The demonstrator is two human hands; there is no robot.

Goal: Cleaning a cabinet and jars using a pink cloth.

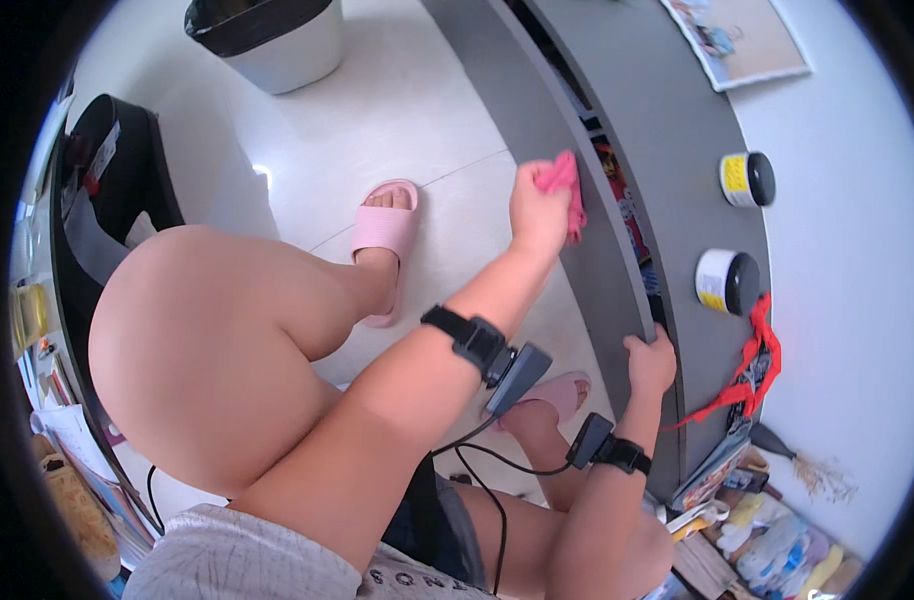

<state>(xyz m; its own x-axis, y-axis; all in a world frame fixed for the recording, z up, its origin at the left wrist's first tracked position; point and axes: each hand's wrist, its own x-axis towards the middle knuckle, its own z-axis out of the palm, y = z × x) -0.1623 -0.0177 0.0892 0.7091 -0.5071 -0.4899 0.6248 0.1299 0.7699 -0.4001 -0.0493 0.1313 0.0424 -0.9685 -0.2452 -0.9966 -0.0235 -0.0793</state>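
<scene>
A crumpled pink cloth (pixel 575 199) is bunched in my left hand (pixel 538 210), which presses it against the outer face of a grey drawer front (pixel 528 105). This drawer stands slightly pulled out from a grey cabinet (pixel 678 150). Through the narrow gap, colourful packets (pixel 628 206) show inside, mostly hidden. Nearer to me, my right hand (pixel 650 364) grips the top edge of the drawer front, thumb on the outer face and fingers over the inner side. Both forearms wear black straps with cabled devices.
Two white jars (pixel 738 180) with black lids, a red ribbon (pixel 761 352) and a photo print (pixel 749 45) lie on the cabinet top. A lined waste bin (pixel 292 64) stands on the tiled floor. Plush toys (pixel 772 547) are at lower right, a black bag (pixel 119 157) at left.
</scene>
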